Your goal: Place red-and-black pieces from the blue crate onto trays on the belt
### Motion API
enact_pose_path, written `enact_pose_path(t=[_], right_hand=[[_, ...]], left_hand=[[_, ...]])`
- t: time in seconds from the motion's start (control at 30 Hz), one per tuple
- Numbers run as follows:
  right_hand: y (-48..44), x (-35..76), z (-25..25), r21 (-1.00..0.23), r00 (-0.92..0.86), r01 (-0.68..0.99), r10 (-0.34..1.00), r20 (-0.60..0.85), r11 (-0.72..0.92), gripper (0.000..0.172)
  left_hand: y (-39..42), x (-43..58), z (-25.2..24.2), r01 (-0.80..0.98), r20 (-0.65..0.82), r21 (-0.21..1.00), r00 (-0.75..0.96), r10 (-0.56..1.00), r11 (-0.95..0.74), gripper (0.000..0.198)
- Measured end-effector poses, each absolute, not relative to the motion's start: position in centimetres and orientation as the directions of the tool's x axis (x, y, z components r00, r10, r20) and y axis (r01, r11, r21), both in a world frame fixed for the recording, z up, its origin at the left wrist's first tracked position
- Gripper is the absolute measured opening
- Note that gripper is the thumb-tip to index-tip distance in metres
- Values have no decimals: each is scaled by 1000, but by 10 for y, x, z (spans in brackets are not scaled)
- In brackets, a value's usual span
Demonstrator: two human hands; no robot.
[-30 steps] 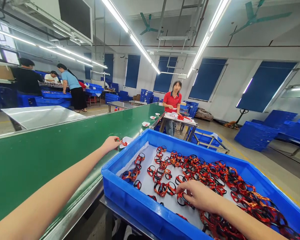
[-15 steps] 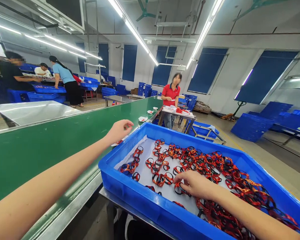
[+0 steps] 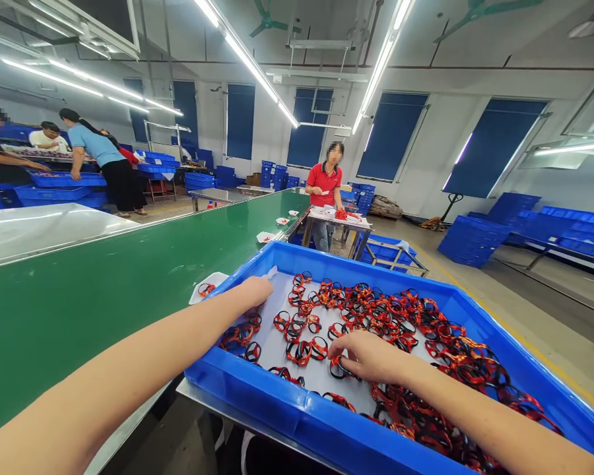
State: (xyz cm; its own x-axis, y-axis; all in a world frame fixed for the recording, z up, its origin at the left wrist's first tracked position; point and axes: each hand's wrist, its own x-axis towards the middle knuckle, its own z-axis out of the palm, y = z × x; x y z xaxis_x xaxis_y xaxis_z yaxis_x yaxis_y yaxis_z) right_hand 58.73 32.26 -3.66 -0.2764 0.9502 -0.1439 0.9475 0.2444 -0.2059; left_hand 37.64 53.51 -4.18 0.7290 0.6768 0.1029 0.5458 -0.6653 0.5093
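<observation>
Black-and-red looped bands (image 3: 376,310) lie across a shallow blue plastic tray (image 3: 297,422), on a white sheet (image 3: 321,386) lining its floor. They sit singly and in small clusters on the left, then thicken into a tangled heap that runs along the right side toward the near right corner.

A person stands at the tray's near edge, both bare forearms reaching in. The right hand (image 3: 369,356) is over the middle of the tray, its fingers curled downward, and its fingertips (image 3: 337,353) touch one black-and-red loop (image 3: 339,369) lying near the front wall. That loop sits just left of the hand's palm, and this hand is much nearer to it than the other. Its long axis is too hidden to tell, and so is whether the fingers grip it or only rest on it.

The left hand (image 3: 252,293) is well apart, at the tray's far left rim, relaxed with fingers extended and nothing visible in it. Just beside that hand, a small white paper dish (image 3: 218,280) holding a single band (image 3: 206,289) sits on a green conveyor belt (image 3: 79,316).

Farther along the belt, a co-worker in a red polo shirt (image 3: 324,185) stands at a small table (image 3: 327,221) with red bands on it. Stacked blue crates (image 3: 470,241) fill the floor to the right.
</observation>
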Motion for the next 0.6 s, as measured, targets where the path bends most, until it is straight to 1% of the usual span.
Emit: enact_pose_path(t=[0.13, 0.23, 0.3, 0.43, 0.6], right_hand=[[323, 588, -36, -210, -282, 945, 950, -135, 250, 36], [322, 588, -35, -224, -296, 939, 946, -133, 262, 36], [322, 588, -34, -227, -295, 938, 946, -130, 262, 36], [323, 590, -36, -225, -290, 940, 949, -121, 258, 36], [323, 590, -38, -229, -297, 937, 948, -116, 265, 36]], left_hand=[[530, 370, -21, 453, 74, 680, 741, 668, -577, 16], [515, 366, -2, 305, 95, 818, 764, 638, -488, 25], [503, 361, 8, 217, 105, 884, 772, 627, -415, 30], [488, 352, 14, 137, 74, 951, 771, 632, -278, 33], [488, 350, 12, 92, 43, 981, 761, 647, -173, 32]])
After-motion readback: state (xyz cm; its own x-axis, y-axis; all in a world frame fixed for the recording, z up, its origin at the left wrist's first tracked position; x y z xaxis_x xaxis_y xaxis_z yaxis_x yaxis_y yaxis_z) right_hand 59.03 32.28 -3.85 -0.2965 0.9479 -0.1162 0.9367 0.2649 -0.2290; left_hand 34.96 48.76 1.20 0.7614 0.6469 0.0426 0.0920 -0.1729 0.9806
